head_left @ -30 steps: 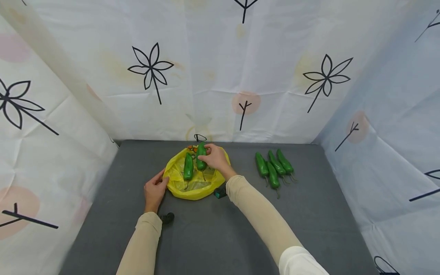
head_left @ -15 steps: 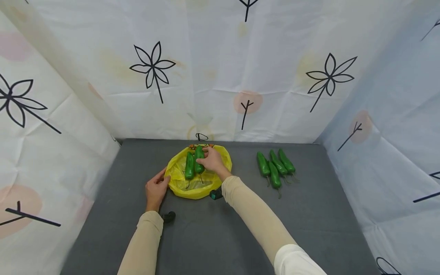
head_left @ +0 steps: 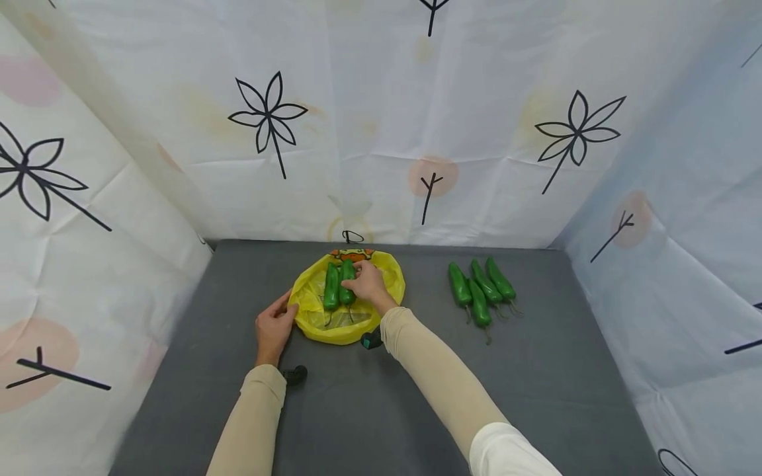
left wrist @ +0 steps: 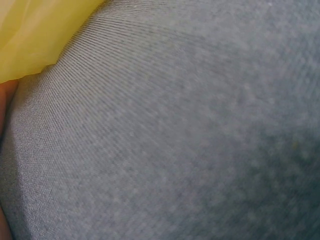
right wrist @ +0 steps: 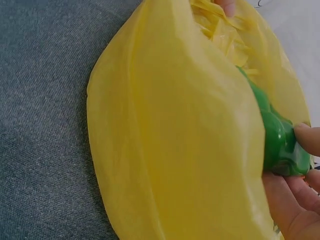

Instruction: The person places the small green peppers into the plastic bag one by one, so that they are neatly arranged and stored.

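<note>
A yellow plastic bag (head_left: pixel 311 328) lies spread with its mouth up toward the back of the table. My left hand (head_left: pixel 276 329) pinches the bag's left rim; in the left wrist view just a yellow edge (left wrist: pixel 35 35) of it shows. Inside the bag, my right hand (head_left: pixel 368 284) holds a green chili pepper (head_left: pixel 348 291) between thumb and fingers, its thin stem toward me. Right beside it lies another green pepper (head_left: pixel 331 287). From the right wrist, the bag's wall hides part of the peppers and fingers.
Several green peppers (head_left: pixel 478 304) lie in a group on the grey tabletop (head_left: pixel 417 396), right of the bag. White patterned cloth (head_left: pixel 369 132) hangs behind the table and along both sides. Dark wrist cameras (head_left: pixel 295 375) sit at both wrists.
My right hand has brought its pepper down and left, close alongside the one in the bag. My left hand keeps its hold on the rim. The head view has shifted slightly.
</note>
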A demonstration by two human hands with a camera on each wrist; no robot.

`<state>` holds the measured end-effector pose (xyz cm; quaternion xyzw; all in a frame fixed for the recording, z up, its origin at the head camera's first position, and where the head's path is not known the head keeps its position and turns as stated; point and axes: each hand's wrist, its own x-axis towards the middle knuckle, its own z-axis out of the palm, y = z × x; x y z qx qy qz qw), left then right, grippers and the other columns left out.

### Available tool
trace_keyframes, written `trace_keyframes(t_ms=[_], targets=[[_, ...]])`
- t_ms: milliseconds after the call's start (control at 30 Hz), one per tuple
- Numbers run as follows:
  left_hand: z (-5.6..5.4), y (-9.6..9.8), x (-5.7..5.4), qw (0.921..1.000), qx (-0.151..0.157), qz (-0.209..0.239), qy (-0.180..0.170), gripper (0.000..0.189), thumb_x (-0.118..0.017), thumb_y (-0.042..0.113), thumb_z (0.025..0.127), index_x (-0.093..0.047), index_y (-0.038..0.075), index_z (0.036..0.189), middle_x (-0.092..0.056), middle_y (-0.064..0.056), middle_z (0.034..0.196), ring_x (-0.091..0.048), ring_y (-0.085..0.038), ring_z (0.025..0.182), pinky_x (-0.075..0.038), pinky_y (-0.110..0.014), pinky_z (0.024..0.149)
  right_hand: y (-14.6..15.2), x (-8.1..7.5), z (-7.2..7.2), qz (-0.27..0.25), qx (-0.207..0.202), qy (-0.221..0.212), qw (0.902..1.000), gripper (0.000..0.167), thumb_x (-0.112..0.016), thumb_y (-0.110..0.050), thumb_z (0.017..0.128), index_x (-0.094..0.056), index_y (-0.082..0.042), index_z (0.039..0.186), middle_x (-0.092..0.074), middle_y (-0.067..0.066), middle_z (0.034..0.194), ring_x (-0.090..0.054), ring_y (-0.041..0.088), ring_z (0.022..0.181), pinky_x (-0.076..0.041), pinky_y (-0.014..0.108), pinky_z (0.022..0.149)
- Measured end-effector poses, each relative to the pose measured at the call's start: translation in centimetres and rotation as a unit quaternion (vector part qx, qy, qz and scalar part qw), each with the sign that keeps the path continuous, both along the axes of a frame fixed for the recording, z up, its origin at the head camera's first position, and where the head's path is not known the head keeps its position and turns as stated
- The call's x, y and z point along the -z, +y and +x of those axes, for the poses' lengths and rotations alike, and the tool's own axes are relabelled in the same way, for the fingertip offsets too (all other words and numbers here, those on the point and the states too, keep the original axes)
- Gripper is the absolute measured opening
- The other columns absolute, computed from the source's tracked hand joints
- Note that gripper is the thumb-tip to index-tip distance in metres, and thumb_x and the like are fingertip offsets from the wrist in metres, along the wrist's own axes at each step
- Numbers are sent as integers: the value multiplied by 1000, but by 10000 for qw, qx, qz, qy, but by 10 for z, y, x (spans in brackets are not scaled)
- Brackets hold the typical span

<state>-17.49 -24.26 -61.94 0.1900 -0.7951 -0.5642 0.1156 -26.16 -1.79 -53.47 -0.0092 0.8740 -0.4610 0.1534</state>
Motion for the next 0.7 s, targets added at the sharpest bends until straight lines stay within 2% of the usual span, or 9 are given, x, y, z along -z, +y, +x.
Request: trace_keyframes(t_ms=[300, 533, 700], targets=[[-2, 1, 0, 10000, -23, 1, 52, 38, -72, 36, 94, -70, 34, 132, -75, -9, 109, -64, 3, 73, -52, -11, 67, 2, -1, 1, 6, 16, -56, 10000, 56, -72, -25, 97, -52, -8, 146, -62, 15, 133, -61, 30, 120, -56, 44, 94], [-2, 0, -2, 9999, 29, -20, 135, 38, -73, 35, 94, -70, 34, 132, -76, -10, 112, -65, 4, 73, -52, -11, 67, 1, -4, 0, 153, -257, -126, 9995, 57, -72, -23, 96, -53, -6, 147, -65, 16, 132, -66, 31, 112, -57, 43, 93], [-1, 0, -3, 10000, -5, 16, 78, 38, -73, 33, 94, -71, 33, 132, -75, -6, 107, -64, 3, 71, -52, -12, 67, 2, -8, 0, 186, -356, -203, 9990, 56, -72, -21, 96, -53, -5, 146, -65, 17, 133, -67, 31, 113, -57, 42, 93]])
